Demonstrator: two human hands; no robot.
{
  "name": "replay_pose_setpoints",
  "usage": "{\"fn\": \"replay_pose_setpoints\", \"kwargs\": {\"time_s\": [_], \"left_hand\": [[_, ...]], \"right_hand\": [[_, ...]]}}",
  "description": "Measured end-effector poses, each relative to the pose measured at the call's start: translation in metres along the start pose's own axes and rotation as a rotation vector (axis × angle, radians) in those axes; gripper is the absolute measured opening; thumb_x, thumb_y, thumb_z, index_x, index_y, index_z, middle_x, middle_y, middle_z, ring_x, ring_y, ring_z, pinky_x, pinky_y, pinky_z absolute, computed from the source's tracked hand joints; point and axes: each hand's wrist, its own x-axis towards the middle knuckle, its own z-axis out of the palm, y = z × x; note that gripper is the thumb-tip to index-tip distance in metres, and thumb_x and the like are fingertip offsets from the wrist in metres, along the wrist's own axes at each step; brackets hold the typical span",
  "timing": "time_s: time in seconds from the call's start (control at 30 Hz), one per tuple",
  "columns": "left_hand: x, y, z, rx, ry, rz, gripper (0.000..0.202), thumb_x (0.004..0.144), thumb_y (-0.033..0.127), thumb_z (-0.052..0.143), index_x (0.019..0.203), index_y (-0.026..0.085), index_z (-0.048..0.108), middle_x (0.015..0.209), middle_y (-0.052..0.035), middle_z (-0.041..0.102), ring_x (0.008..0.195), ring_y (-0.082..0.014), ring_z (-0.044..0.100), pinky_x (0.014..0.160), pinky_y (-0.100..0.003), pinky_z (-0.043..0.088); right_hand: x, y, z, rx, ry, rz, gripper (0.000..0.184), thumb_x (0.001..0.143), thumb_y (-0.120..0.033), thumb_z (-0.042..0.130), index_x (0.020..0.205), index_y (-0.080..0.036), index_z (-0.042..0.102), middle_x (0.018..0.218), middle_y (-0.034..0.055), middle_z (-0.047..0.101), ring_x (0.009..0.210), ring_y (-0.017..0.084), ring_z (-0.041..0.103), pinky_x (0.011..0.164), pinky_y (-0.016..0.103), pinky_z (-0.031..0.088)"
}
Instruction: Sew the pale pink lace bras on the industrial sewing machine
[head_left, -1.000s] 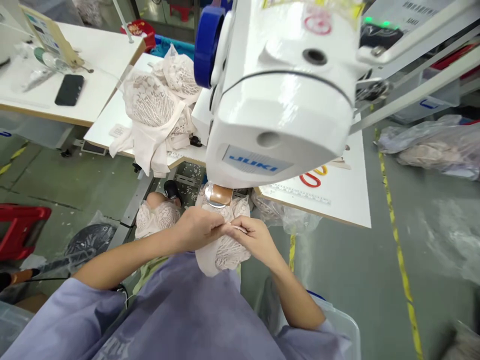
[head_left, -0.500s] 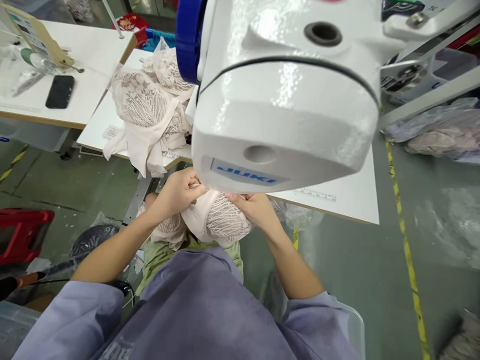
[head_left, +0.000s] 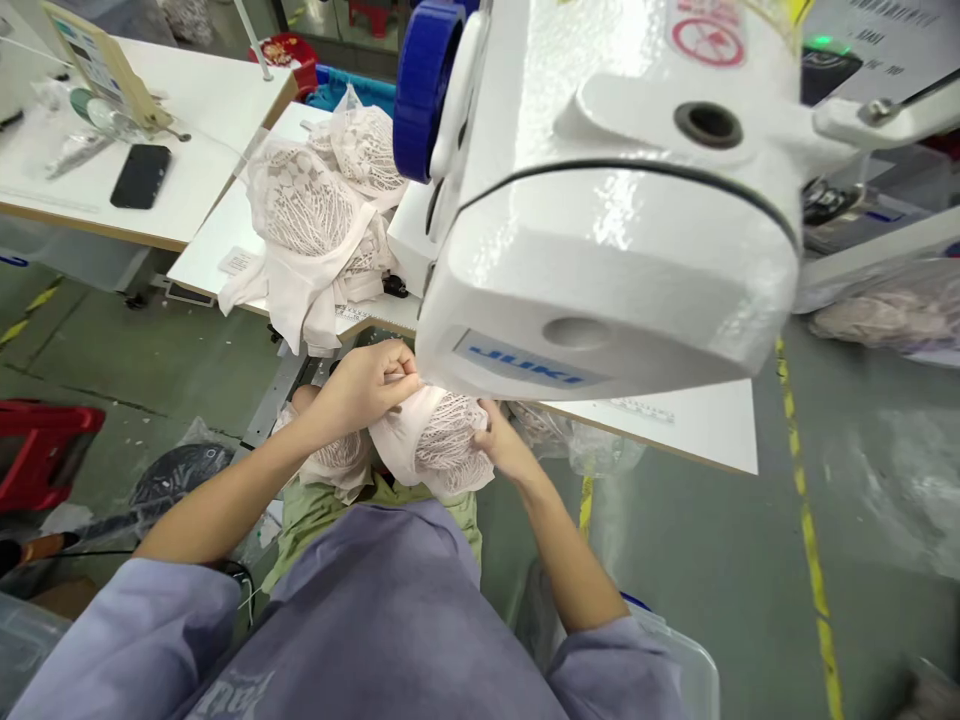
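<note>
Lace garment (head_left: 452,440) | left hand (head_left: 367,385): pinching upper edge | right hand (head_left: 504,443): pinching side

A pale, round-cupped lace bra (head_left: 452,445) hangs over the lap (head_left: 311,522).

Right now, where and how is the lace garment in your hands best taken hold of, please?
Probably by the plain border of the lace garment, pinched from the near side: this smooth strip runs below the left hand, which pinches the upper edge, clear of the right hand.
</note>
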Motion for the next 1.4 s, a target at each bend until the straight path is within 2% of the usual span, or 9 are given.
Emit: {"fn": "replay_pose_setpoints", "kwargs": {"time_s": [0.17,0.33,0.5,0.7,0.9,1.03,1.1,1.2,1.4], "left_hand": [[-0.004,0.004,-0.007,-0.026,-0.012,-0.033,0.019,0.084,0.023,0.057,0.07,0.02,0.045,0.051,0.0072,0.036,0.049,-0.0086,0.035,0.051,-0.023,0.029],[-0.007,0.007,-0.008,-0.003,-0.017,-0.061,0.025,0.084,0.022,0.06,0.067,0.021,0.041,0.048,0.008,0.026,0.047,-0.0082,0.029,0.049,-0.024,0.021],[-0.009,0.008,-0.006,0.024,-0.025,-0.059,0.021,0.087,0.026,0.061,0.072,0.019,0.049,0.055,0.0044,0.043,0.053,-0.0094,0.039,0.052,-0.024,0.026],[-0.02,-0.002,-0.007,0.151,0.049,-0.018,0.018,0.093,0.034,0.058,0.098,0.018,0.062,0.088,-0.0045,0.069,0.08,-0.0168,0.064,0.065,-0.025,0.046],[-0.058,0.035,0.02,0.216,0.235,0.615,0.019,0.093,0.017,0.057,0.112,0.017,0.059,0.109,-0.0096,0.072,0.109,-0.0201,0.068,0.091,-0.032,0.056],[-0.074,0.071,0.037,0.182,-0.174,0.993,0.047,0.093,0.028,0.063,0.136,0.014,0.053,0.143,-0.0164,0.06,0.139,-0.0272,0.051,0.118,-0.042,0.041],[-0.073,0.074,0.039,0.225,-0.465,0.871,0.064,0.086,0.045,0.073,0.137,0.012,0.054,0.131,-0.0179,0.068,0.122,-0.0316,0.063,0.108,-0.044,0.047],[-0.065,0.059,0.039,0.184,-0.704,0.524,0.04,0.085,0.052,0.074,0.1,0.015,0.068,0.071,-0.0013,0.07,0.063,-0.0173,0.064,0.065,-0.03,0.049],[-0.056,0.024,0.04,0.14,-0.349,0.416,0.044,0.102,0.035,0.048,0.062,0.016,0.049,0.048,0.0056,0.037,0.045,-0.0068,0.03,0.048,-0.024,0.02]], "right_hand": [[-0.021,0.044,0.014,0.225,-0.323,0.094,0.073,0.069,-0.058,0.086,0.129,-0.021,0.069,0.131,0.0129,0.07,0.126,0.032,0.063,0.114,0.046,0.044],[-0.044,0.059,0.005,0.476,-0.131,0.272,0.046,0.06,-0.053,0.092,0.09,-0.02,0.08,0.089,0.0067,0.081,0.084,0.025,0.076,0.089,0.041,0.059],[-0.064,0.048,-0.006,0.458,-0.038,0.253,0.038,0.067,-0.055,0.087,0.075,-0.019,0.079,0.073,0.0029,0.078,0.065,0.018,0.071,0.071,0.031,0.058],[-0.086,0.012,-0.025,0.197,-0.058,0.123,0.039,0.085,-0.056,0.072,0.096,-0.019,0.081,0.086,0.0058,0.079,0.076,0.022,0.071,0.077,0.034,0.058],[-0.093,-0.052,-0.027,-0.211,-0.138,-0.127,0.04,0.1,-0.048,0.056,0.085,-0.018,0.078,0.07,0.0026,0.072,0.062,0.016,0.063,0.062,0.026,0.052],[-0.097,-0.104,-0.005,-0.466,-0.439,-0.437,0.041,0.106,-0.038,0.044,0.092,-0.019,0.077,0.083,0.0056,0.077,0.078,0.018,0.07,0.071,0.027,0.053],[-0.1,-0.122,0.006,-0.556,-0.592,-0.474,0.036,0.107,-0.033,0.041,0.104,-0.021,0.075,0.098,0.0061,0.078,0.091,0.019,0.071,0.078,0.028,0.054],[-0.103,-0.134,0.017,-0.671,-0.551,-0.277,0.027,0.107,-0.027,0.042,0.11,-0.024,0.069,0.09,0.0012,0.076,0.078,0.016,0.07,0.07,0.026,0.05],[-0.092,-0.122,0.021,-0.658,-0.034,-0.056,0.017,0.103,-0.03,0.048,0.113,-0.021,0.058,0.078,0.0005,0.07,0.065,0.017,0.063,0.061,0.028,0.044]]}}
